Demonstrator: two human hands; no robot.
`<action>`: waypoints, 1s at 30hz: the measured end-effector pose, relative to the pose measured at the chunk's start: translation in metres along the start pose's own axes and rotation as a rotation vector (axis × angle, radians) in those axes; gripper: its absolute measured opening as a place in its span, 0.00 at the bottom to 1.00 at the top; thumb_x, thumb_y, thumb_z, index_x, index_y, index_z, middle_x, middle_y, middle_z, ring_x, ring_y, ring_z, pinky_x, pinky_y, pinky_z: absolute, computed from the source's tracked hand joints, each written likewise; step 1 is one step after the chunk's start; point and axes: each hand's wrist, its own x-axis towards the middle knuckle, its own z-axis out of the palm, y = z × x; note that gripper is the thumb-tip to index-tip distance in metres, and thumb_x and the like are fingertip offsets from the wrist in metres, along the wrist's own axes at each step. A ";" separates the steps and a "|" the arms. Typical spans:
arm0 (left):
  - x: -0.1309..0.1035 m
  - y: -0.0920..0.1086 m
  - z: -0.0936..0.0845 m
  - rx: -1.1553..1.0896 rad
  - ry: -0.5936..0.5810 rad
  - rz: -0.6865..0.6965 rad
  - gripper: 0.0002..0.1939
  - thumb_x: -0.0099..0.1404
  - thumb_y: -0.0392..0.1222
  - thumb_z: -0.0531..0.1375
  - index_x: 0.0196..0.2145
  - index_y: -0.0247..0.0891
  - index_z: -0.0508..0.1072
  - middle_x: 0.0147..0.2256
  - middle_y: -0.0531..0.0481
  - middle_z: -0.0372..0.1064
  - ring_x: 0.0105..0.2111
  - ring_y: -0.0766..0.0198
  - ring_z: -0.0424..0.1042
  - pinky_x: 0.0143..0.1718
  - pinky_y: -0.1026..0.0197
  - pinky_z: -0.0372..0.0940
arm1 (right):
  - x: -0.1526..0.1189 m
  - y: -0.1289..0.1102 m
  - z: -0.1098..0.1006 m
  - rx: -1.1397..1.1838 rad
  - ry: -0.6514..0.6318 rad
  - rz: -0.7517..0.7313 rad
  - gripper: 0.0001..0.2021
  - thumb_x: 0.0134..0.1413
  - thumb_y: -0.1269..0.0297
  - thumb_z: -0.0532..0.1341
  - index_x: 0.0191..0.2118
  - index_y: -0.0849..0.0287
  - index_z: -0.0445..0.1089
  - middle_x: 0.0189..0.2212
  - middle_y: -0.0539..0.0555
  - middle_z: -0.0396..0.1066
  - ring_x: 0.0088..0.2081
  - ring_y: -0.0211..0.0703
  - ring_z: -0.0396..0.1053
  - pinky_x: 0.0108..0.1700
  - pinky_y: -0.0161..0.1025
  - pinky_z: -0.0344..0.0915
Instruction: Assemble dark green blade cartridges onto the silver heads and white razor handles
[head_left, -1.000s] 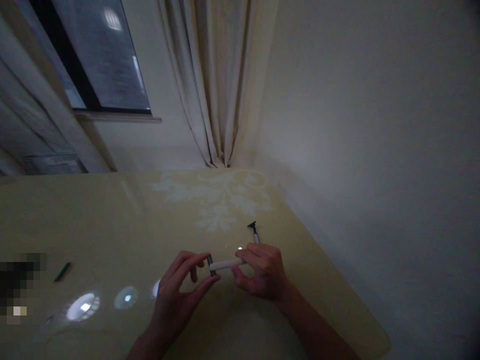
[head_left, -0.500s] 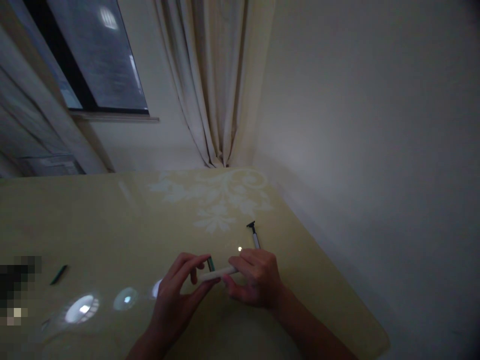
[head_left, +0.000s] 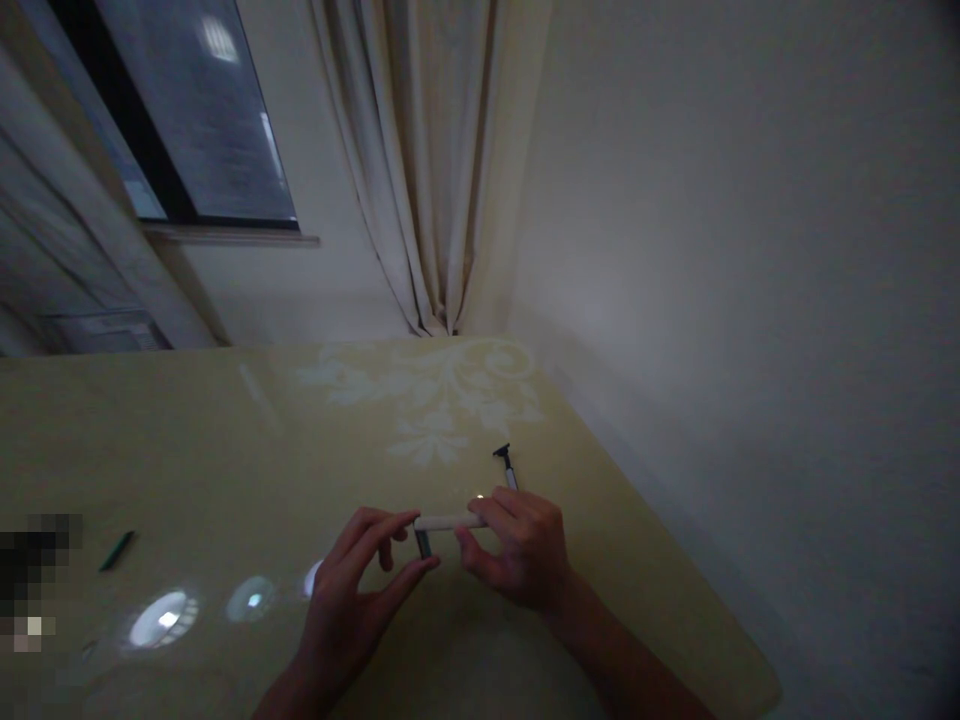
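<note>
Between its index finger and thumb, my left hand (head_left: 356, 585) pinches a small dark green piece (head_left: 424, 543) by its two ends. My right hand (head_left: 521, 545) grips the right end of a pale, slim stick (head_left: 450, 522). The stick lies level, and its left end meets the top of the green piece near my left fingertip. Just beyond my right hand rests a razor-like tool with a black head (head_left: 507, 460), its lower handle hidden by my fingers.
A glossy yellowish table (head_left: 225, 440) with a pale floral pattern carries another dark green piece (head_left: 118, 550) at the left. A pixelated dark patch sits at the left edge. Curtains (head_left: 427, 150), a window (head_left: 202, 110) and a wall (head_left: 712, 250) stand behind.
The pale stick has moved from the lower part of the green piece up to its top and turned more level. My right hand has shifted slightly right.
</note>
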 end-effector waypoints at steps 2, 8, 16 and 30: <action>0.001 0.001 0.001 0.000 0.002 0.015 0.18 0.71 0.51 0.69 0.54 0.45 0.79 0.36 0.52 0.72 0.29 0.64 0.74 0.32 0.62 0.74 | 0.000 -0.001 0.001 0.003 -0.020 -0.022 0.18 0.70 0.51 0.58 0.34 0.57 0.76 0.24 0.52 0.72 0.26 0.42 0.68 0.30 0.39 0.55; 0.003 0.004 0.001 0.004 0.023 0.047 0.17 0.71 0.51 0.69 0.54 0.44 0.79 0.36 0.52 0.72 0.29 0.65 0.74 0.33 0.63 0.74 | 0.000 0.001 0.000 0.009 0.004 -0.024 0.18 0.70 0.51 0.58 0.34 0.57 0.76 0.25 0.52 0.73 0.26 0.43 0.69 0.30 0.40 0.56; 0.001 0.004 0.000 0.034 0.009 0.082 0.17 0.73 0.50 0.67 0.55 0.42 0.77 0.37 0.52 0.71 0.30 0.65 0.73 0.34 0.63 0.73 | 0.000 0.000 -0.001 0.005 -0.014 -0.046 0.19 0.71 0.50 0.57 0.34 0.57 0.76 0.25 0.52 0.73 0.26 0.43 0.69 0.30 0.40 0.56; 0.005 0.007 -0.001 0.042 0.039 0.122 0.17 0.73 0.50 0.67 0.55 0.41 0.77 0.37 0.52 0.71 0.29 0.67 0.73 0.33 0.64 0.73 | 0.002 0.004 -0.003 -0.004 0.045 0.007 0.21 0.72 0.51 0.56 0.34 0.58 0.78 0.24 0.52 0.72 0.26 0.42 0.69 0.30 0.41 0.55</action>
